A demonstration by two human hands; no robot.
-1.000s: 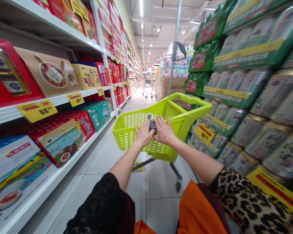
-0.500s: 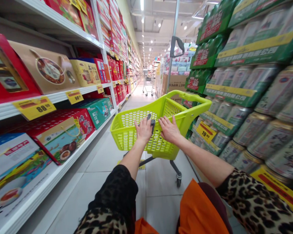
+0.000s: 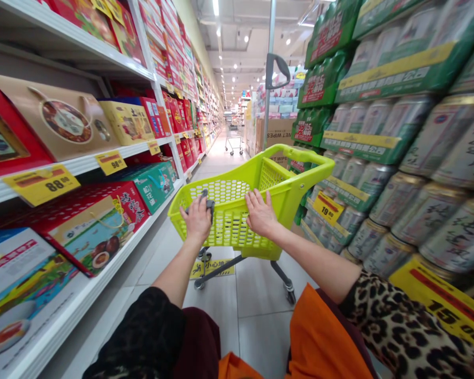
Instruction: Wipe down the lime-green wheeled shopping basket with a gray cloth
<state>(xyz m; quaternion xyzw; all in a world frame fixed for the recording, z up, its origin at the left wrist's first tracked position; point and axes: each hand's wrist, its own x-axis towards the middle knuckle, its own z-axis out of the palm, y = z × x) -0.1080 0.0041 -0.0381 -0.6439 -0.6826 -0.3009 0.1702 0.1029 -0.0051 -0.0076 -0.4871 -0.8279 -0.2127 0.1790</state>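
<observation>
A lime-green plastic shopping cart with mesh sides stands across the aisle in front of me. My left hand is closed on a dark grey cloth and presses it against the cart's upper rim near its narrow left end. Part of the cloth shows between and beside the fingers. My right hand lies against the near side of the cart, right of the middle. Its fingers are stretched out with the tips on the rim, and the thumb stands apart.
Shelves of gift boxes with yellow price tags line the left. Stacked beer cans rise close on the right. Behind the cart are a metal pole and a carton of wet wipes. Another cart stands farther down the aisle.
My left hand has slid the cloth leftward along the rim, away from my right hand. The right hand stays on the cart's side. The view has shifted slightly.
</observation>
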